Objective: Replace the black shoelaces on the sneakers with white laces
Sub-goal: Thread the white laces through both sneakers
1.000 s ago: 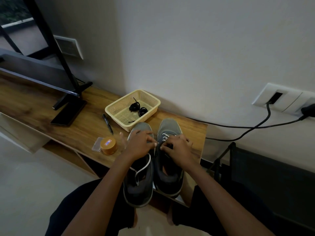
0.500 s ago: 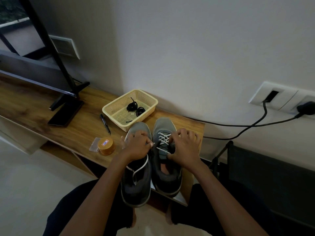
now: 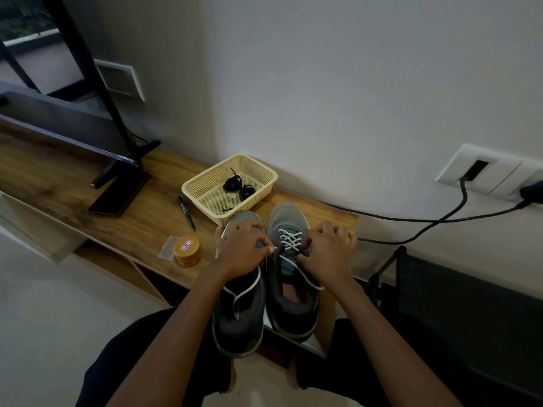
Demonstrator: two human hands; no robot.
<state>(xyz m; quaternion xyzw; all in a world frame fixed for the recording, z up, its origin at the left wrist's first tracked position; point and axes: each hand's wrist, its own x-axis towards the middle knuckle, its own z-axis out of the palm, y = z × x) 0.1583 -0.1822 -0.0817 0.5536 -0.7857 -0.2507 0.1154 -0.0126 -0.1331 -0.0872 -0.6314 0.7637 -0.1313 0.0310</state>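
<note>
Left grip (image 3: 244,252) and right grip (image 3: 327,255) each pinch the white lace (image 3: 290,240), which crosses the sneaker (image 3: 286,215) between them.

We see two grey sneakers side by side at the desk's (image 3: 147,218) right end, toes toward the far edge and heels hanging over the near edge. The right sneaker (image 3: 289,215) carries a white lace (image 3: 289,239) crossed through its front eyelets. Our left hand (image 3: 244,251) pinches one end and our right hand (image 3: 329,257) grips the other strand, whose tail trails across the collar. A second lace (image 3: 249,289), also white, lies loose on the left sneaker (image 3: 238,324). Just beyond the toes, by the far edge, a basket (image 3: 214,170) holds black laces (image 3: 235,183).
</note>
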